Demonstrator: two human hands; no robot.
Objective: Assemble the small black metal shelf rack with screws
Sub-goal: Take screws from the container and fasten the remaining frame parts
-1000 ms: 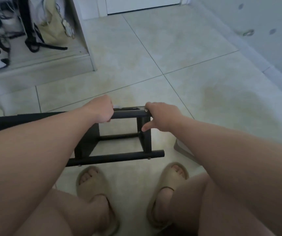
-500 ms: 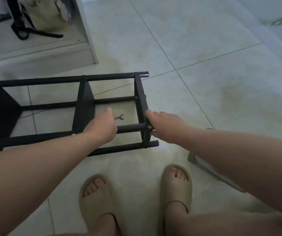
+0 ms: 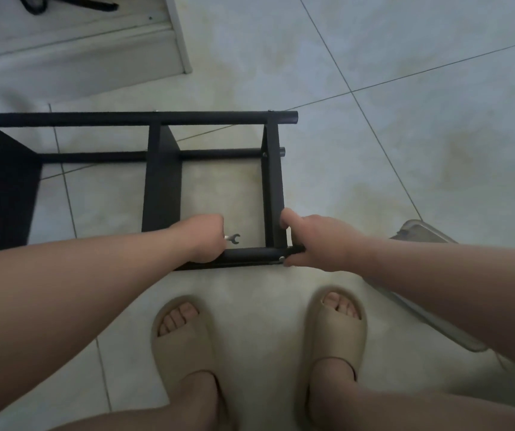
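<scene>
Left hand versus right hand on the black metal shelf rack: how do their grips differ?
The left hand is fisted round the near tube of the black metal shelf rack, short of the corner; the right hand grips the corner. A small silver wrench pokes from the left hand; the right hand shows no tool. Both hold that tube.

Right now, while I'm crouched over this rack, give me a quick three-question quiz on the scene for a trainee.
1. True or false: the left grip and the right grip both hold the rack.
2. The wrench pokes out beside: A the left grip, B the right grip, C the far bar.
3. Fill in: the silver screw sits at the ___ end of the near bar.
Key: 1 true; 2 A; 3 right.
</scene>
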